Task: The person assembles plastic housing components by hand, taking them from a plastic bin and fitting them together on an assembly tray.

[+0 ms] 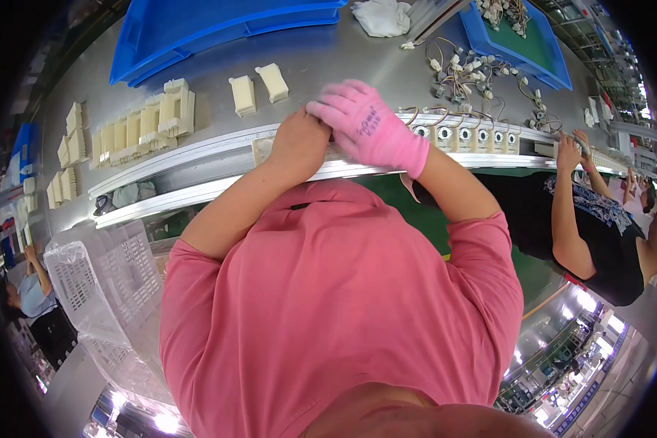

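My bare left hand (pixel 300 141) and my right hand in a pink glove (pixel 365 125) meet over the metal rail (pixel 212 155). The left fingers are curled and mostly hidden by the glove. The gloved fingers bend over toward the left hand; whatever lies between the hands is out of sight. Beside the left hand, a cream plastic housing (pixel 262 150) sits in the rail. To the right of the glove, a row of cream housings with dark round centres (pixel 465 136) stands in the rail, wires behind them. Two loose cream housings (pixel 243 96) (pixel 272 82) lie beyond the left hand.
Cream housings (pixel 130 136) stand in rows at left. A blue tray (pixel 226 36) lies at the back; wired connectors (pixel 463 73) spread near a blue bin (pixel 555 66) at right. A white plastic bag (pixel 382 17) lies between. A white crate (pixel 102 270) stands lower left. A co-worker's hands (pixel 573 152) work farther right.
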{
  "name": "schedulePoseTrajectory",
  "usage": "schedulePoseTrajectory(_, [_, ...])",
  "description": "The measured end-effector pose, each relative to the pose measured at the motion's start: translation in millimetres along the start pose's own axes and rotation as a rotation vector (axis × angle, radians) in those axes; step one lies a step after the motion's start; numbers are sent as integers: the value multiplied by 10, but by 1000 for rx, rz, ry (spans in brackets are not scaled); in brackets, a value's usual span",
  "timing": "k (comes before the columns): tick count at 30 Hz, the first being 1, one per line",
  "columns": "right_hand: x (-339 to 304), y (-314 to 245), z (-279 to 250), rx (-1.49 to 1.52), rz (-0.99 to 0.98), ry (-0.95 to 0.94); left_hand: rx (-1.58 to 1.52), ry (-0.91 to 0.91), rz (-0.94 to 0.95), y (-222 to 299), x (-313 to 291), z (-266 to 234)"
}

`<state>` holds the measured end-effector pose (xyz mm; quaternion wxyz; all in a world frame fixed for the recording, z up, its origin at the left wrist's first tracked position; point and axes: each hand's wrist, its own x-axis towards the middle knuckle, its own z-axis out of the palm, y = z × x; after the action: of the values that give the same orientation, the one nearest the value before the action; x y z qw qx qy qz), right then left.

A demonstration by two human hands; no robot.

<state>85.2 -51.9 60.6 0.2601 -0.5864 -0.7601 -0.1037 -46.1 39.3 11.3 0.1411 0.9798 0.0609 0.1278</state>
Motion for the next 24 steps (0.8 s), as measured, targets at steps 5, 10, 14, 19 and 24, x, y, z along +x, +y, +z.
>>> schedulePoseTrajectory(5, [77, 44, -37, 27, 309, -847, -151, 82, -48, -58, -10, 43])
schedulePoseTrajectory(10, [4, 16, 10, 11, 352, -938, -305, 183, -127, -45, -21, 71])
schedulePoseTrajectory(14, [17, -23, -18, -84, 389, -888, -315, 165, -174, -29, -9, 59])
schedulePoseTrajectory(19, [9, 130, 21, 84, 472, -803, -318, 163, -185, -11, -32, 40])
schedulePoseTrajectory(24, [-56, -133, 136, 58, 463, -628, -334, 176, -209, -8, -5, 51])
